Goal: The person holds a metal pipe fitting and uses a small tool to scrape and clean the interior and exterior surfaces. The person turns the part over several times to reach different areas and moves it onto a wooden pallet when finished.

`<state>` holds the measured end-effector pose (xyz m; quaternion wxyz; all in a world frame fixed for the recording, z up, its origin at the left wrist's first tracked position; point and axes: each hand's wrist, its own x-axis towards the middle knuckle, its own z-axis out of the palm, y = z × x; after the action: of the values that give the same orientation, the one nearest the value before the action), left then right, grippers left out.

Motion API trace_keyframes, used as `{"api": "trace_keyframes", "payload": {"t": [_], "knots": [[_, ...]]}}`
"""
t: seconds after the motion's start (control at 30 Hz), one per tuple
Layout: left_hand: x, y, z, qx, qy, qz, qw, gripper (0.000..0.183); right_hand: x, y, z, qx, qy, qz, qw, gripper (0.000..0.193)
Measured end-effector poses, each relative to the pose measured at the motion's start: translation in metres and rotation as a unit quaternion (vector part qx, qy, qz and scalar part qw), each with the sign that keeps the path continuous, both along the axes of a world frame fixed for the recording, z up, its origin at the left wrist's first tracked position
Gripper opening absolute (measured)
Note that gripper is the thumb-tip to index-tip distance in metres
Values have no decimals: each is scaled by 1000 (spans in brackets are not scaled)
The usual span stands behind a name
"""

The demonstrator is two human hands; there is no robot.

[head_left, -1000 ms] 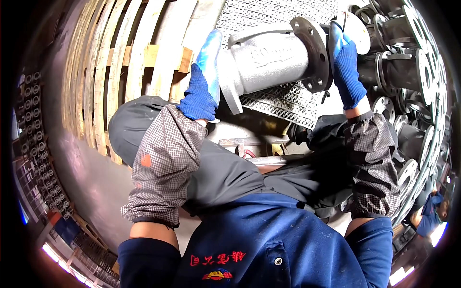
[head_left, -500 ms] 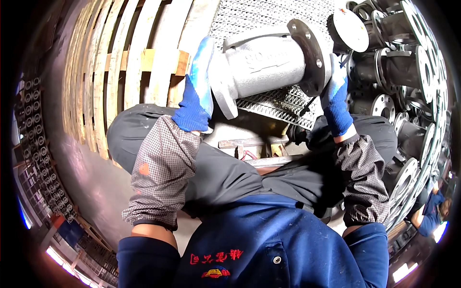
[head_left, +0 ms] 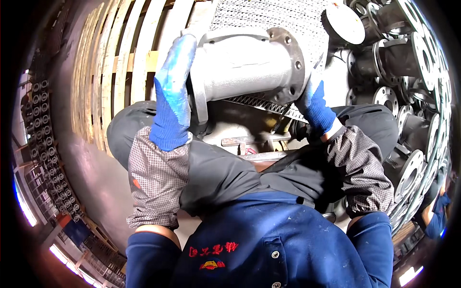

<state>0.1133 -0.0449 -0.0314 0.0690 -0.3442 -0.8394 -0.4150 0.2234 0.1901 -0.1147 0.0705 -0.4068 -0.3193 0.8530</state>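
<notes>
We find the left hand (head_left: 175, 86) flat along one end of a silver pipe (head_left: 242, 67), fingers straight and together; the right hand (head_left: 314, 102) supports the other end, its fingertips seemingly hidden. The pipe is held between them. Beyond the fingers we record metal mesh (head_left: 269, 15); leftward, a wooden pallet (head_left: 123, 72); rightward, dark pipes (head_left: 401, 57).

One head-worn fisheye view looks down from close above the lap (head_left: 223, 170)
</notes>
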Motion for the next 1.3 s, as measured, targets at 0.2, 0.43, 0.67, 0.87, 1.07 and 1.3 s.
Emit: {"api": "trace_keyframes", "payload": {"t": [0.2, 0.43, 0.67, 0.87, 1.07, 1.3], "knots": [[6, 11, 33, -87, 65, -36, 993, 38, -2, 7, -43, 210, 86, 207, 952, 48], [12, 47, 36, -9, -137, -10, 990, 68, -30, 52, -54, 295, 115, 200, 927, 40], [-21, 42, 13, -107, 154, -87, 978, 48, -14, 13, -61, 15, -42, 55, 998, 37], [-21, 52, 42, -139, 9, -77, 987, 59, 8, 32, -35, 653, 71, 273, 703, 25], [-1, 49, 40, -115, -86, 15, 989, 88, 7, 28, -21, 497, 123, 240, 825, 29], [-8, 52, 50, -86, -104, -27, 990, 53, 15, 43, -2, 708, 224, 180, 645, 48]]}}
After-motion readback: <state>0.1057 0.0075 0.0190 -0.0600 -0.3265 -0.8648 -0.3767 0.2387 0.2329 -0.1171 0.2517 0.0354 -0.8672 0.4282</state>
